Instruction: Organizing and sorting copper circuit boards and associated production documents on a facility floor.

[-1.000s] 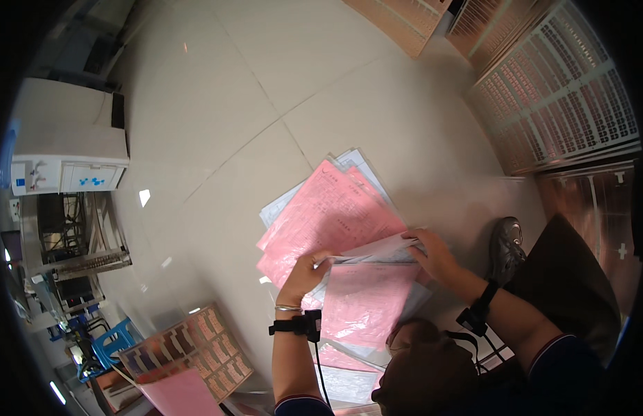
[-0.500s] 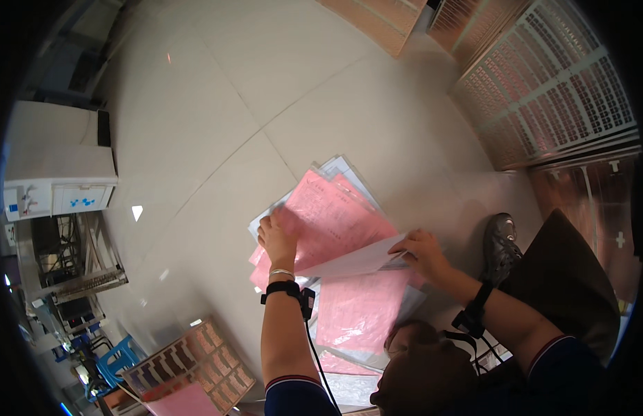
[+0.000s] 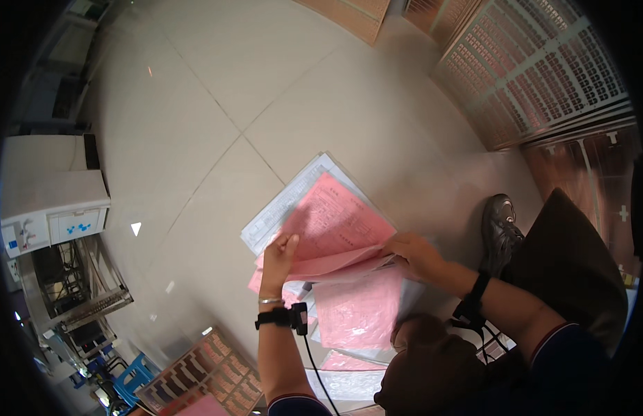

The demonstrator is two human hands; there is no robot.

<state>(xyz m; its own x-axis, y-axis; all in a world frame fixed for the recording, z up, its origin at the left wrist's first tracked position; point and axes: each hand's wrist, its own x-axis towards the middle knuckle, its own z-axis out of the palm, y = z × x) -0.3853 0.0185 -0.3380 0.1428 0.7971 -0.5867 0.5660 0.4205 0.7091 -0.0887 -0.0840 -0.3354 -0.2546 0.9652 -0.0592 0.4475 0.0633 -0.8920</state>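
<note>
Pale tiled floor (image 3: 217, 90), thin grout lines crossing. Directly on it: spread of pink and white printed sheets (image 3: 335, 222), more pink sheets (image 3: 359, 312) nearer person, black shoe (image 3: 500, 223) beside papers, perforated metal panels (image 3: 543, 69) at upper right.

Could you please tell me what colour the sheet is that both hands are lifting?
Pink sheet, printed with faint text, seen in the head view.

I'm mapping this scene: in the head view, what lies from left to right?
White machine → left hand → pink sheet → right hand → black shoe
</note>
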